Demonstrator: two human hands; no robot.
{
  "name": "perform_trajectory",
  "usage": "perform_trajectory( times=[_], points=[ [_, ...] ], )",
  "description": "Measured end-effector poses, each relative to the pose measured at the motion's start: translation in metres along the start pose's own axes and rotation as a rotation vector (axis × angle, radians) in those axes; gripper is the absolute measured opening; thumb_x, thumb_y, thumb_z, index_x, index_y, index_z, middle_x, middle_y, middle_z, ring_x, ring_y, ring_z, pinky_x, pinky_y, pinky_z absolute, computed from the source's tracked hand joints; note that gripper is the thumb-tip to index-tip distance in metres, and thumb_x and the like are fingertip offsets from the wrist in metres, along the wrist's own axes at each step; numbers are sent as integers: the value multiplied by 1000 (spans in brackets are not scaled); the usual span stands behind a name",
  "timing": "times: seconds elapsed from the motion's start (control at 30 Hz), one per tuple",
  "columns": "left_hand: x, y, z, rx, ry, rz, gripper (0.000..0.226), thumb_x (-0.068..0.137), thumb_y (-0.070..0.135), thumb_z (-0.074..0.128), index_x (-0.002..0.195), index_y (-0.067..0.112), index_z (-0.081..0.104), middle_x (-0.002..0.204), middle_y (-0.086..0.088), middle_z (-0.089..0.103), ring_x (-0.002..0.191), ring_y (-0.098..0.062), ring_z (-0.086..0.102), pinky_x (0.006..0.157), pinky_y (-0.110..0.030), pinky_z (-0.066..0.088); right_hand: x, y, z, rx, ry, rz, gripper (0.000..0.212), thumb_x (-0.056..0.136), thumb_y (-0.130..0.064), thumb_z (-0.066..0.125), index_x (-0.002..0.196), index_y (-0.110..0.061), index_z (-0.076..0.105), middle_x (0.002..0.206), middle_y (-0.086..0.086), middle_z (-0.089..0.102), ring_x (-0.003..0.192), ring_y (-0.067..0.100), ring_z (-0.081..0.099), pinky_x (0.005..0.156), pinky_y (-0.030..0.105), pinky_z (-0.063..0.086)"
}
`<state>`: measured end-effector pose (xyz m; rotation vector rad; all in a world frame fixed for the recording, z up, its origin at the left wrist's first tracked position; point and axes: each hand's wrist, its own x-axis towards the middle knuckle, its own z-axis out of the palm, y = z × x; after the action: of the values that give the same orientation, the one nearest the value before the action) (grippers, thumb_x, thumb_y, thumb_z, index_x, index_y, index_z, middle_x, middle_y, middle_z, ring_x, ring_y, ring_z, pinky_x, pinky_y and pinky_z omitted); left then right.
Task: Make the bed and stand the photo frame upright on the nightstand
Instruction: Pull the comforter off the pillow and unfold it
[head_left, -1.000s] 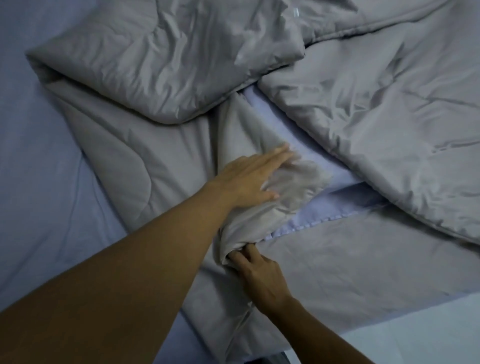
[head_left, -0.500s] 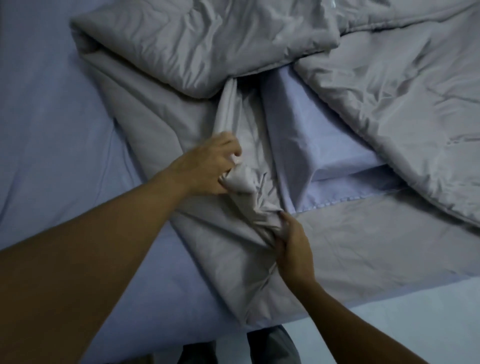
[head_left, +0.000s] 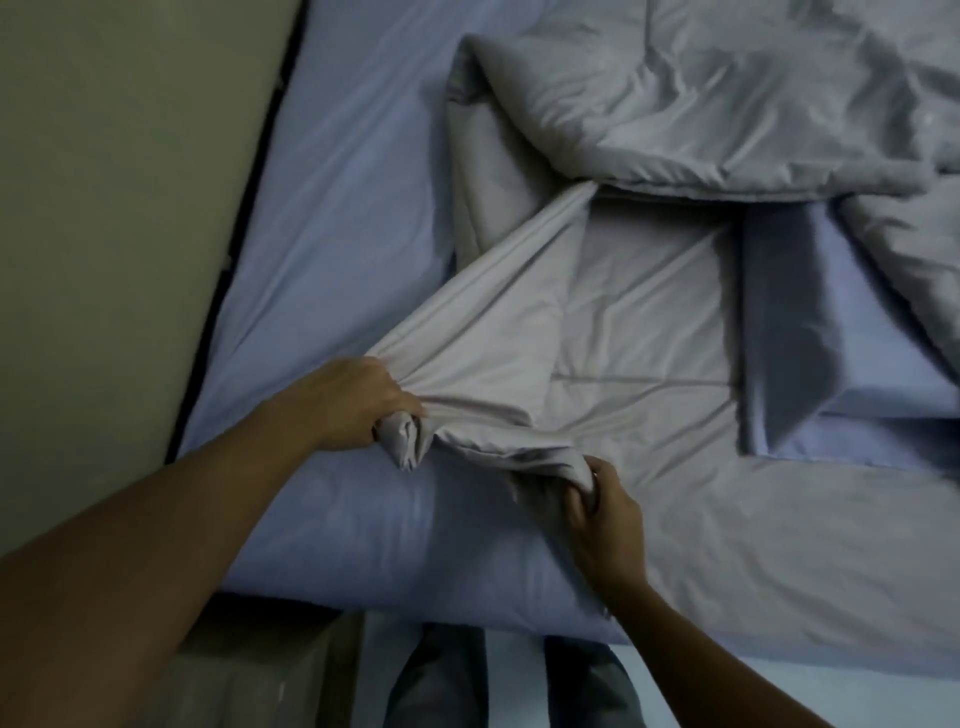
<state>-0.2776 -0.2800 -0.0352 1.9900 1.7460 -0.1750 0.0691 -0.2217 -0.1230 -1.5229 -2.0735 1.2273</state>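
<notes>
A grey quilted duvet (head_left: 649, 332) lies crumpled and folded over itself across a bed with a lilac-blue fitted sheet (head_left: 343, 218). My left hand (head_left: 348, 402) grips a bunched corner of the duvet near the bed's front left. My right hand (head_left: 602, 512) grips the duvet's edge a little to the right, close to the mattress front edge. The fabric stretches taut between the two hands. A lilac-blue pillow (head_left: 810, 332) shows between duvet folds at the right. No photo frame or nightstand is in view.
A beige wall (head_left: 114, 208) runs along the bed's left side, with a dark gap between them. My legs (head_left: 441, 686) stand at the mattress front edge on a pale floor (head_left: 727, 701).
Both hands have pulled the duvet corner left and toward the front of the bed. My left hand went from lying flat on it to gripping it. The view shifted left, revealing the wall.
</notes>
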Motion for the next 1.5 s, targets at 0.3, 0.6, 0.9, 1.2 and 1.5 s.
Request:
perform_trajectory(
  times=[0.3, 0.6, 0.9, 1.2, 1.5],
  points=[
    [-181, -131, 79, -33, 73, -304, 18, 64, 18, 61, 71, 28, 75, 75, 4, 71, 68, -19, 65, 62, -32, 56, -37, -71, 141, -246, -492, -331, 39, 85, -27, 70, 122, -18, 62, 105, 0, 63, 87, 21, 63, 71, 32, 50],
    [-247, -103, 190, 30, 83, -513, 6, 42, 5, 59, 47, 10, 60, 52, -12, 60, 49, -29, 63, 52, -35, 56, -72, -40, 226, -499, -835, -556, 57, 79, -9, 71, 131, -23, 54, 122, 7, 58, 75, 32, 68, 57, 36, 58],
    [-244, -117, 244, -323, -147, -767, 68, 78, 52, 45, 133, 12, 47, 135, -12, 54, 122, -33, 53, 101, -42, 45, -61, -14, 235, -443, -983, -576, 46, 91, -40, 60, 136, -32, 54, 146, -3, 46, 116, 16, 60, 86, 18, 49],
    [-201, -146, 273, -295, 208, -780, 68, 95, 40, 40, 157, 34, 12, 160, -4, 25, 128, -36, 41, 100, -52, 45, -36, 4, 234, -647, -553, -689, 66, 74, -16, 62, 140, -12, 55, 148, 15, 48, 138, 34, 45, 111, 51, 38],
    [-151, -184, 230, -633, 2, -1232, 71, 94, 50, 42, 156, 35, 12, 160, -3, 9, 140, -38, 26, 113, -51, 31, -34, -1, 233, -612, -624, -693, 73, 72, -8, 69, 143, -13, 52, 149, 15, 47, 140, 33, 43, 111, 50, 40]
  ],
)
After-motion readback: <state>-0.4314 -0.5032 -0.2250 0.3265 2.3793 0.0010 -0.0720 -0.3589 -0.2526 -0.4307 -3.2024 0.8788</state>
